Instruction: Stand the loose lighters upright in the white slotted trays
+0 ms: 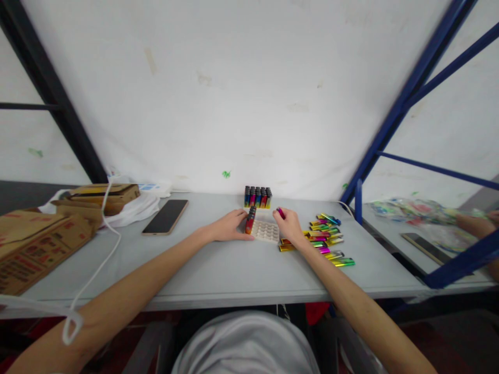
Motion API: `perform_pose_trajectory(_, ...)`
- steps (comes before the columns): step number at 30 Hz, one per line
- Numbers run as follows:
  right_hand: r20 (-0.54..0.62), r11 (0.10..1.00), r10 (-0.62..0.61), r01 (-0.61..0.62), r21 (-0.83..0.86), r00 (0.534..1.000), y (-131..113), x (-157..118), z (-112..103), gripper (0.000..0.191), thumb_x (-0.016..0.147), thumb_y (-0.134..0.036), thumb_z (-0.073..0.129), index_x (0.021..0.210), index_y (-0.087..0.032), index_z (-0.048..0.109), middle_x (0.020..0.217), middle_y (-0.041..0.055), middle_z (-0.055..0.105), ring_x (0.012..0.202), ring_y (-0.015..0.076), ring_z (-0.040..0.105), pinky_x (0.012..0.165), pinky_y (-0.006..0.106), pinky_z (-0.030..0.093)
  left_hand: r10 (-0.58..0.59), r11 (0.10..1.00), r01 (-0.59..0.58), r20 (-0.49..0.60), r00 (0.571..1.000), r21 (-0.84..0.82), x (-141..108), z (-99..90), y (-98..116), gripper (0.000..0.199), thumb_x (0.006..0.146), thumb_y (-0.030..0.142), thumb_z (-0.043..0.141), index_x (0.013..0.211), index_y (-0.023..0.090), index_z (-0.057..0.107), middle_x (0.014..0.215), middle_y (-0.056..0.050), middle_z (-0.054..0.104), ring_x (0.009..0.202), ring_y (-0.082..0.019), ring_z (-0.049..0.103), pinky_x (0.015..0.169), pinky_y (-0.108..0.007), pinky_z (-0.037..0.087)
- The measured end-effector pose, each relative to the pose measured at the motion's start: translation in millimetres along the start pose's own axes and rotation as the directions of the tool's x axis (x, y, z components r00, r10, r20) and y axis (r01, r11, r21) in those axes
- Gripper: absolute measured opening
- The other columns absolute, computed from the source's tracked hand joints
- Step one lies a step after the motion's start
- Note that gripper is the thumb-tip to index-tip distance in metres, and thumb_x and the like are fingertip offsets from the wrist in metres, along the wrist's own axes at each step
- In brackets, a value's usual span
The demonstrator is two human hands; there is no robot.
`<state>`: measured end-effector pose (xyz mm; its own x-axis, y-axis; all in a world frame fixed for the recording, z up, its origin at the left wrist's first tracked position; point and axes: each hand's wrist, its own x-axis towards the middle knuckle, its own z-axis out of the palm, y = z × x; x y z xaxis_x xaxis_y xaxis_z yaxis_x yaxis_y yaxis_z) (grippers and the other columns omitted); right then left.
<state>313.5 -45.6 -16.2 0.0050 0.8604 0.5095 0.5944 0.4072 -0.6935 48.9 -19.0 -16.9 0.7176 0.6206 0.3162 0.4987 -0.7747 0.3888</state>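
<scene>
A white tray (266,231) with rows of round holes lies on the table before me. Several lighters (250,220), red with dark tops, stand upright in a row along its left end. My left hand (230,226) curves around that end, thumb at the near corner and fingers at the far one, gripping the tray. Over the tray's right edge, my right hand (289,224) pinches a purple-pink lighter (280,212), mostly hidden by the fingers. To the right, shiny multicoloured lighters (326,240) lie in a loose pile, partly behind my right wrist.
A block of upright lighters (258,197) stands by the wall. On the left are a phone (166,217), cardboard boxes (42,241) and a white cable (113,244). A blue metal frame (393,119) bounds the right side; beyond it another person's arm (473,226) shows near plastic bags.
</scene>
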Motion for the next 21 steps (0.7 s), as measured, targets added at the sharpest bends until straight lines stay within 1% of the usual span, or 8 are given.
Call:
perform_pose_trajectory(3,0.013,1.0,-0.02,0.02,0.012,1.0,-2.1,-1.4,-1.1,0.043,0.096,-0.058,0.05,0.068,-0.025,0.045,0.059,-0.004,0.044,0.061,0.0161,0.042,0.06,0.03,0.029,0.003,1.0,-0.003,0.0,1.0,-0.003,0.1,0.0,0.6,0.078,0.084,0.072,0.079,0.137,0.016,0.065,0.141,-0.019,0.068,0.132,-0.04,0.063,0.117,-0.048,0.048)
perform_pose_trajectory(6,0.062,0.998,-0.057,0.055,0.031,0.996,-4.9,-2.3,-1.3,0.041,0.101,-0.062,0.048,0.084,-0.025,0.054,0.068,-0.0023,0.055,0.068,0.0189,0.051,0.065,0.03,0.038,0.006,1.0,-0.006,0.0,1.0,-0.002,0.2,0.1,0.6,0.078,0.085,0.072,0.079,0.138,0.017,0.065,0.141,-0.018,0.068,0.132,-0.039,0.063,0.117,-0.049,0.048)
perform_pose_trajectory(10,0.134,0.983,-0.182,0.182,0.012,0.974,-6.6,-1.9,0.7,0.046,0.106,-0.062,0.042,0.089,-0.024,0.059,0.086,0.0051,0.065,0.084,0.0223,0.061,0.078,0.033,0.048,0.014,1.0,-0.014,-0.004,1.0,-0.006,0.1,0.4,-0.3,0.077,0.085,0.07,0.08,0.139,0.017,0.064,0.141,-0.019,0.068,0.131,-0.039,0.063,0.116,-0.05,0.049)
perform_pose_trajectory(12,0.15,0.976,-0.215,0.22,-0.012,0.965,-7.2,-1.8,1.3,0.048,0.106,-0.063,0.043,0.089,-0.023,0.062,0.09,0.0067,0.066,0.087,0.0226,0.062,0.079,0.032,0.049,0.009,1.0,-0.009,-0.002,1.0,0.002,0.2,1.0,-1.1,0.076,0.085,0.069,0.081,0.138,0.017,0.065,0.14,-0.019,0.068,0.131,-0.039,0.063,0.116,-0.049,0.049)
perform_pose_trajectory(14,0.167,0.974,-0.213,0.223,-0.045,0.963,-8.1,-1.9,1.2,0.048,0.107,-0.061,0.043,0.087,-0.023,0.062,0.083,0.0044,0.064,0.08,0.021,0.06,0.076,0.031,0.047,0.002,1.0,-0.002,0.0,1.0,0.008,0.4,1.6,-1.9,0.075,0.085,0.068,0.081,0.137,0.016,0.066,0.139,-0.019,0.068,0.131,-0.04,0.063,0.116,-0.05,0.049)
perform_pose_trajectory(17,0.176,0.978,-0.182,0.197,-0.072,0.967,-9.5,-1.5,0.7,0.047,0.109,-0.058,0.045,0.081,-0.023,0.058,0.073,0.0009,0.062,0.071,0.0189,0.058,0.072,0.03,0.044,0.013,1.0,-0.013,-0.005,1.0,-0.002,0.7,2.4,-3.0,0.075,0.084,0.067,0.082,0.138,0.016,0.065,0.14,-0.02,0.068,0.131,-0.04,0.063,0.115,-0.051,0.049)
perform_pose_trajectory(19,0.176,0.982,-0.165,0.178,-0.06,0.971,-9.6,-0.5,1.8,0.045,0.109,-0.055,0.048,0.081,-0.022,0.06,0.075,0.0021,0.068,0.073,0.0192,0.062,0.072,0.029,0.044,0.021,1.0,-0.021,-0.006,1.0,-0.007,0.6,2.6,-3.5,0.077,0.084,0.068,0.082,0.139,0.017,0.064,0.142,-0.02,0.067,0.131,-0.04,0.063,0.116,-0.051,0.049)
perform_pose_trajectory(21,0.196,0.984,-0.156,0.168,-0.05,0.968,-8.7,1.1,4.5,0.042,0.109,-0.052,0.051,0.083,-0.021,0.063,0.082,0.0045,0.074,0.077,0.0201,0.066,0.075,0.029,0.046,0.016,1.0,-0.016,-0.003,1.0,-0.002,0.5,2.7,-3.7,0.077,0.085,0.069,0.081,0.138,0.017,0.064,0.141,-0.019,0.067,0.131,-0.04,0.062,0.116,-0.051,0.048)
